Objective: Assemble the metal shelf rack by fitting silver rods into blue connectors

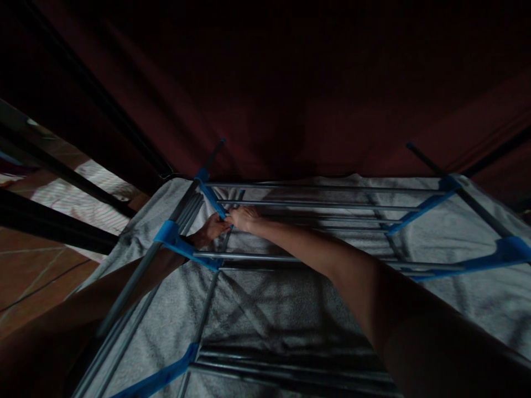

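Note:
A rack frame of grey metal tubes (323, 206) joined by blue plastic brackets lies ahead of me. My left hand (210, 229) reaches past the near left bracket (176, 240), its fingers closed on the lower end of the far left bracket (213, 199). Beside it my right hand (244, 217) is closed at the same spot, fingertips touching the left hand's. A metal tube runs rightward from the right hand; its end is hidden by the fingers. The exact grip is partly hidden in dim light.
Blue brackets (477, 262) hold the frame's right side. Another blue bracket (166, 376) and several tubes (290, 367) lie nearest me. A grey cloth (265, 309) spreads beneath. A dark red fabric wall (332, 110) stands behind, dark bars (53, 221) and tiled floor (37, 276) at left.

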### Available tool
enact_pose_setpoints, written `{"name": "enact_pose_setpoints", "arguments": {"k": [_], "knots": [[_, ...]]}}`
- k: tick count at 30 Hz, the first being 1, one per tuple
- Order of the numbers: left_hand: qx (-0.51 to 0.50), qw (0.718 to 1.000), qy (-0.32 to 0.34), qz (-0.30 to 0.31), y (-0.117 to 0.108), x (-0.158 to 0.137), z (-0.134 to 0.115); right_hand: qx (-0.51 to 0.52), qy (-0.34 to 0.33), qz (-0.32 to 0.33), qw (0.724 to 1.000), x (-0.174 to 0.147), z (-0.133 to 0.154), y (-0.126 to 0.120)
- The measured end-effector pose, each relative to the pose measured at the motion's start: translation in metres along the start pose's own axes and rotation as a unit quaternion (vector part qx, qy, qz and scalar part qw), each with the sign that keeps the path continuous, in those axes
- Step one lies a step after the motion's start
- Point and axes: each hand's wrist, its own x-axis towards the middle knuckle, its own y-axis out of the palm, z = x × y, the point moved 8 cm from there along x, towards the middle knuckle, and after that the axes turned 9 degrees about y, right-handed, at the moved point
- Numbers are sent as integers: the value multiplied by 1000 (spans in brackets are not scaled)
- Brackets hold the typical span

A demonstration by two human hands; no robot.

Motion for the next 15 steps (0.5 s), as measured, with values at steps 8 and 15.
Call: {"name": "enact_pose_setpoints", "arguments": {"k": [8, 15], "knots": [[75, 995, 65, 26, 3, 2, -7, -30, -16, 38, 999, 3, 3, -1], [104, 990, 82, 51, 8, -2, -20, -42, -2, 44, 998, 1, 6, -3]]}}
